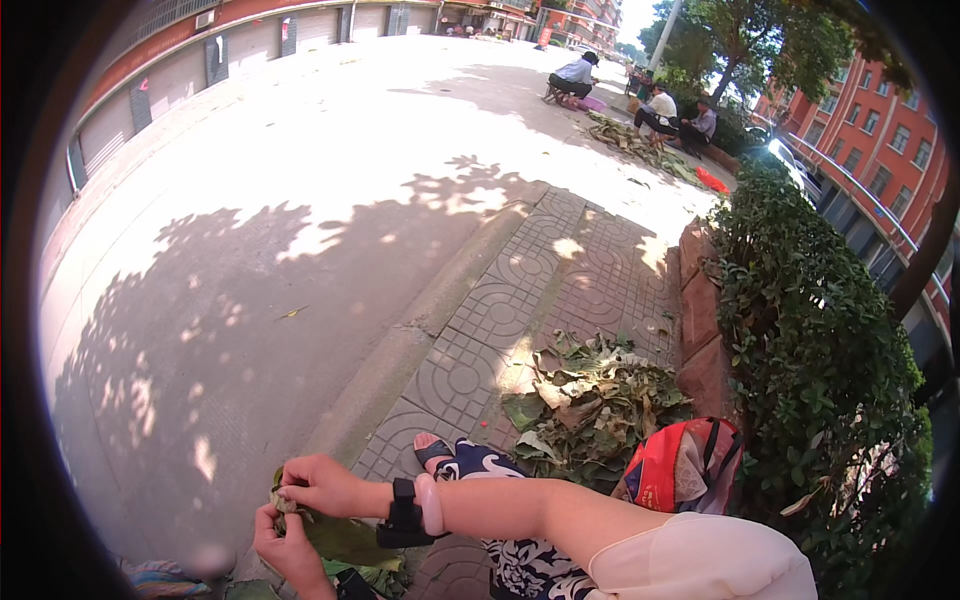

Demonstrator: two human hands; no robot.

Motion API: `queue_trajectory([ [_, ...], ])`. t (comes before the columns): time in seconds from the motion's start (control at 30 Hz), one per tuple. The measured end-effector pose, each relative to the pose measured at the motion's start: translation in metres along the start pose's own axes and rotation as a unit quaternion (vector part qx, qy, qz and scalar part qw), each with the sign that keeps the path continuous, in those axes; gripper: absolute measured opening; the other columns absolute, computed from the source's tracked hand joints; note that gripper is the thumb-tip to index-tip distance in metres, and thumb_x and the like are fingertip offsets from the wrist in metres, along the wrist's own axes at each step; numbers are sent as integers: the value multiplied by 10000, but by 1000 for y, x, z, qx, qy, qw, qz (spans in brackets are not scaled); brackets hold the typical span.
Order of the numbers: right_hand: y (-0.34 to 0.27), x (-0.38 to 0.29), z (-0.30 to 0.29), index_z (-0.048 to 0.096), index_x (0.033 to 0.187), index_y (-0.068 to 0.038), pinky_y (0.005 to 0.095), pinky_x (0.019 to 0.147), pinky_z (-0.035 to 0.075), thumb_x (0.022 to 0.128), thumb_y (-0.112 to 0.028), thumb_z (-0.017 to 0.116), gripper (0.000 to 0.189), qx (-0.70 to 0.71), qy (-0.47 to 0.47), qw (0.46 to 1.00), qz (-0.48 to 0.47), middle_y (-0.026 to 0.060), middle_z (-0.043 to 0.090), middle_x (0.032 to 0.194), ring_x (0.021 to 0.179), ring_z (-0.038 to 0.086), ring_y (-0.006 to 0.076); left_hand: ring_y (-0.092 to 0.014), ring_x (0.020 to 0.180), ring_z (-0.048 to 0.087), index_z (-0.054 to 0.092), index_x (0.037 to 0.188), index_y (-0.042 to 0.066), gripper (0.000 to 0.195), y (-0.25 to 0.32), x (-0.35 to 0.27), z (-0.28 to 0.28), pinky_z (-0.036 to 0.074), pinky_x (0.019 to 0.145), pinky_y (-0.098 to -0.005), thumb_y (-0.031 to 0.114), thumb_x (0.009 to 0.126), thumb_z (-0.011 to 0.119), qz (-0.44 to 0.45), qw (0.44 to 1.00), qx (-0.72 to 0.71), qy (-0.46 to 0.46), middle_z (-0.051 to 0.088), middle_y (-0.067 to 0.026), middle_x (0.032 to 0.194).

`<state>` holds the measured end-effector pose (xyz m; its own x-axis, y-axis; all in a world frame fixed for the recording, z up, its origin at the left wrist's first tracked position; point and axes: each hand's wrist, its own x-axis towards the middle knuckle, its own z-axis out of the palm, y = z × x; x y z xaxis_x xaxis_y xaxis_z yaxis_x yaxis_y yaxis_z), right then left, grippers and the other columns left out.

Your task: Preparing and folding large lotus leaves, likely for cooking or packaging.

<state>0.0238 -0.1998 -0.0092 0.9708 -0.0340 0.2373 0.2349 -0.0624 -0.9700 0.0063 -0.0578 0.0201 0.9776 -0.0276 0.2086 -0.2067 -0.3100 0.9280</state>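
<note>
My right hand, with a black band and a pale pink bangle at the wrist, pinches a crumpled green-brown leaf. Just below it, my left hand has its fingers on the same leaf. A broad dark green leaf part spreads beneath the right wrist; whether it belongs to the held leaf I cannot tell. More green leaves lie under the hands, partly hidden by them. To the right of my sandalled foot, a heap of wilted, partly dried leaves rests on the patterned paving.
A red bag stands beside the leaf heap, by a hedge with a reddish stone edging. A concrete kerb borders the road. Several people sit farther off near another leaf pile. Striped fabric lies at lower left.
</note>
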Motion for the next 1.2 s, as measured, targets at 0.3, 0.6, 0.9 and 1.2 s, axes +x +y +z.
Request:
queue_trajectory([
  [0.3,15,4,5,637,823,-19,242,590,407,940,-215,640,229,166,-3,976,139,-47,588,719,680,474,43,-125,716,526,570,850,-27,69,13,-5,6,449,688,-280,11,837,627,74,995,69,19,575,-43,753],
  [0.6,2,6,4,665,867,-19,238,637,440,931,-221,656,212,196,-16,971,136,-21,625,762,722,518,51,-118,750,538,598,901,-25,71,-5,2,0,456,706,-264,38,894,630,3,998,-5,56,598,-31,807],
  [0.9,11,3,2,654,891,4,257,652,467,877,-156,677,163,125,-49,989,60,16,649,762,722,554,72,-101,775,571,627,959,-31,91,-23,6,-5,481,693,-253,44,908,635,-7,999,-9,51,611,-21,850],
  [1.2,-21,5,-37,661,957,17,233,675,489,909,-140,672,164,23,-53,992,115,14,670,833,763,588,57,-134,755,667,622,1183,-19,322,7,10,5,479,515,-222,94,886,672,-99,994,-36,-36,652,-72,1029],
])
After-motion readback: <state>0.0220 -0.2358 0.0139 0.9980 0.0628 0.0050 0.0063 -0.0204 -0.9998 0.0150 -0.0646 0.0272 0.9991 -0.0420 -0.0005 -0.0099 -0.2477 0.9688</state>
